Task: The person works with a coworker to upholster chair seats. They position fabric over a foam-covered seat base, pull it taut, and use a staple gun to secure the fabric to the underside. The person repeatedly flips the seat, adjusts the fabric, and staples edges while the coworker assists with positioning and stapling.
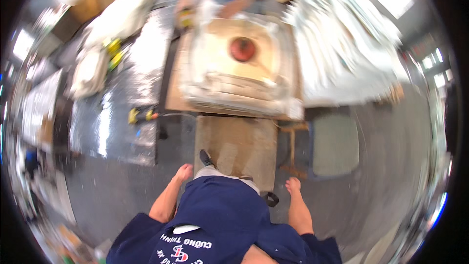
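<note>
Both my arms hang at my sides, well short of the table. My left hand (184, 171) is loosely closed beside my left hip, with nothing seen in it. On the other side, my right hand (293, 185) is also curled, holding nothing that shows. A dark strap loop (270, 199) sticks out near my right hip, apart from the hand. Ahead lies a stack of plastic-wrapped pale sheets (234, 88) on a cardboard sheet (174, 99). A round red object (243, 49) sits on top of the stack; its kind is blurred.
Across the stack, another person's arms (239, 5) reach in. White sheets (342, 49) are heaped at right, above a pale-seated chair (335, 144). At left, yellow-handled tools (139, 115) lie on a shiny covered surface (115, 127). A brown board (239, 142) is underfoot.
</note>
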`<action>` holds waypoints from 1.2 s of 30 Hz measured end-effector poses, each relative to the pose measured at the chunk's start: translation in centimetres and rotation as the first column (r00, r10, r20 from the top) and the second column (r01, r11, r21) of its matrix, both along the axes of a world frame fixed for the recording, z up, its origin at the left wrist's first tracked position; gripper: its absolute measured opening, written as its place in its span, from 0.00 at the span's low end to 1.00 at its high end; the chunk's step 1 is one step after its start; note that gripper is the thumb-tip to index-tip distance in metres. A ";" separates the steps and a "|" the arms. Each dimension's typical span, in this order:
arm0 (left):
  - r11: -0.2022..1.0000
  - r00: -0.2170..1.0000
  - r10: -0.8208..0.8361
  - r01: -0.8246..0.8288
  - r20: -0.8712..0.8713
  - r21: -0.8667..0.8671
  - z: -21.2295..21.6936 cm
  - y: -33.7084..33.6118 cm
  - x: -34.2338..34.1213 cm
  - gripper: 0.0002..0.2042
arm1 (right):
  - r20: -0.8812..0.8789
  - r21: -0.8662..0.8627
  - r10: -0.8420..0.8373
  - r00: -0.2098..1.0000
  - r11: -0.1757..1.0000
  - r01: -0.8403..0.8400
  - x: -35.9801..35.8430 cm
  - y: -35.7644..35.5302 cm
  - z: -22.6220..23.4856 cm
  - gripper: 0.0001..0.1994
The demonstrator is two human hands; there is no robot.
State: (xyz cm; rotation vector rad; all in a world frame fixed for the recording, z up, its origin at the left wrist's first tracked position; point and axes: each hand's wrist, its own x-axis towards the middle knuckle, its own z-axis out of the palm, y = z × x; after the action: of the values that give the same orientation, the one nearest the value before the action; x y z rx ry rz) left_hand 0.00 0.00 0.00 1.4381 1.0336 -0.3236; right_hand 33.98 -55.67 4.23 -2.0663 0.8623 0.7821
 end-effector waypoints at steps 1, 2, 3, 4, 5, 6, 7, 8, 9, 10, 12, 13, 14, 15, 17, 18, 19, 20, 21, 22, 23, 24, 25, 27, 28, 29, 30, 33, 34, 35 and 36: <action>0.975 0.980 0.183 -0.190 -0.075 -0.117 -0.1 1.5 2.0 0.19 | 0.028 0.027 -0.053 0.998 0.998 0.053 2.1 2.2 0.9 0.14; 0.961 0.968 0.245 -0.250 -0.055 -0.120 0.2 3.8 2.2 0.18 | 0.040 0.058 -0.121 0.992 0.991 0.119 3.4 4.7 1.0 0.14; 0.948 0.954 0.297 -0.299 -0.040 -0.111 1.1 6.6 1.5 0.18 | 0.037 0.094 0.001 0.999 0.996 -0.005 4.0 8.5 0.1 0.15; 0.934 0.937 0.349 -0.350 -0.030 -0.072 2.5 9.4 0.1 0.17 | 0.021 0.133 0.106 0.994 0.985 -0.108 2.7 12.5 -1.1 0.16; 0.918 0.918 0.393 -0.395 -0.054 -0.030 5.0 11.0 -2.8 0.17 | -0.027 0.169 0.204 0.979 0.966 -0.197 0.1 15.2 -1.7 0.16; 0.906 0.906 0.420 -0.422 -0.053 -0.034 5.3 12.4 -3.0 0.16 | -0.003 0.190 0.360 0.933 0.916 -0.353 -0.3 17.6 -3.1 0.17; 0.879 0.880 0.474 -0.474 -0.021 -0.044 4.9 13.4 -3.4 0.16 | 0.027 0.202 0.508 0.861 0.840 -0.503 -0.2 20.3 -4.7 0.18; 0.853 0.856 0.516 -0.518 -0.041 -0.063 4.9 14.8 -3.9 0.16 | -0.010 0.217 0.631 0.776 0.758 -0.614 -0.3 24.8 -5.8 0.20; 0.826 0.829 0.555 -0.558 -0.066 -0.075 5.0 16.2 -4.9 0.16 | -0.034 0.082 0.894 0.446 0.447 -0.891 -0.9 30.0 -6.1 0.24; 0.810 0.815 0.576 -0.580 -0.064 -0.086 4.8 16.9 -6.0 0.16 | 0.052 -0.029 0.989 0.140 0.141 -0.990 -1.7 33.9 -6.8 0.25; 0.778 0.775 0.620 -0.627 -0.121 -0.032 4.3 16.9 -12.6 0.16 | 0.222 0.048 0.962 -0.161 -0.176 -0.983 -7.0 45.1 -2.5 0.23; 0.754 0.746 0.647 -0.657 -0.160 -0.015 5.4 16.6 -15.6 0.16 | 0.146 0.098 0.956 -0.254 -0.269 -0.958 -10.2 50.2 -0.1 0.19; 0.727 0.715 0.675 -0.686 -0.182 0.003 6.4 16.7 -17.6 0.16 | 0.241 0.074 0.921 -0.305 -0.330 -0.941 -12.1 54.5 2.2 0.18; 0.692 0.677 0.711 -0.722 -0.190 0.020 6.8 16.6 -18.7 0.16 | 0.337 0.031 0.868 -0.364 -0.396 -0.918 -13.1 58.8 4.0 0.17; 0.593 0.583 0.797 -0.805 -0.156 0.024 6.2 14.4 -20.4 0.16 | 0.543 0.002 0.743 -0.391 -0.467 -0.884 -14.5 67.1 6.1 0.15; 0.535 0.527 0.837 -0.845 -0.147 0.018 6.3 13.1 -21.7 0.17 | 0.609 0.006 0.701 -0.370 -0.471 -0.882 -15.8 71.0 6.8 0.16; 0.477 0.472 0.871 -0.879 -0.138 0.008 6.0 11.2 -22.7 0.17 | 0.669 0.009 0.659 -0.345 -0.471 -0.882 -16.9 74.4 7.2 0.16; 0.397 0.393 0.911 -0.918 -0.122 0.006 5.5 8.5 -23.8 0.15 | 0.603 -0.014 0.675 -0.425 -0.523 -0.852 -17.8 77.9 8.3 0.17; 0.327 0.325 0.940 -0.945 -0.100 0.001 5.2 5.6 -24.7 0.14 | 0.533 -0.036 0.687 -0.494 -0.564 -0.825 -18.5 80.9 8.8 0.18; 0.334 0.333 0.928 -0.942 -0.165 -0.026 5.0 3.3 -25.1 0.13 | 0.584 -0.215 0.643 -0.496 -0.467 -0.858 -19.2 82.8 7.6 0.22; 0.354 0.356 0.904 -0.934 -0.235 -0.053 5.1 1.0 -26.4 0.12 | 0.618 -0.379 0.606 -0.501 -0.329 -0.865 -20.1 84.4 6.4 0.27; 0.398 0.417 0.865 -0.909 -0.280 -0.123 4.2 -1.9 -28.2 0.12 | 0.504 -0.394 0.720 -0.477 -0.299 -0.869 -20.5 86.6 6.3 0.29; 0.335 0.376 0.890 -0.923 -0.258 -0.189 4.9 -4.5 -26.3 0.13 | 0.370 -0.447 0.812 -0.452 -0.271 -0.853 -20.7 88.6 6.0 0.32; 0.228 0.284 0.811 -0.958 -0.512 -0.172 7.6 -9.0 -26.8 0.12 | 0.270 -0.514 0.933 -0.239 -0.071 -0.855 -21.6 88.4 -1.7 0.32; 0.201 0.262 0.765 -0.965 -0.588 -0.169 8.0 -10.9 -27.0 0.12 | 0.186 -0.535 0.910 -0.371 -0.222 -0.815 -22.1 87.9 -1.1 0.30; 0.204 0.267 0.729 -0.964 -0.630 -0.172 8.5 -12.4 -26.9 0.12 | 0.193 -0.603 0.866 -0.461 -0.266 -0.752 -22.6 87.5 -1.3 0.31; 0.217 0.280 0.702 -0.960 -0.655 -0.178 8.6 -12.6 -26.5 0.12 | 0.260 -0.516 0.857 -0.445 -0.267 -0.814 -22.1 87.1 -1.2 0.31; 0.340 0.361 0.663 -0.926 -0.656 -0.167 8.7 -9.0 -27.5 0.13 | 0.423 -0.416 0.849 -0.318 -0.130 -0.900 -22.7 84.6 -1.6 0.33; 0.379 0.386 0.657 -0.912 -0.647 -0.158 8.6 -7.5 -27.7 0.13 | 0.442 -0.287 0.877 -0.188 -0.061 -0.956 -23.0 83.8 -0.9 0.33; 0.405 0.404 0.658 -0.901 -0.636 -0.154 8.3 -6.6 -27.3 0.13 | 0.449 -0.154 0.891 -0.075 -0.005 -0.988 -22.9 82.7 0.3 0.33; 0.433 0.425 0.658 -0.889 -0.622 -0.149 8.0 -5.4 -26.9 0.14 | 0.490 -0.094 0.872 0.013 0.068 -0.993 -22.4 81.3 1.5 0.34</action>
State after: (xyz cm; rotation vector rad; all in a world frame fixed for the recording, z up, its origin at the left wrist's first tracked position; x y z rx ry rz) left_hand -26.94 -5.38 8.03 0.2577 1.8064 -0.1774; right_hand 11.61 25.64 5.76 -2.1906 -1.1703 0.9188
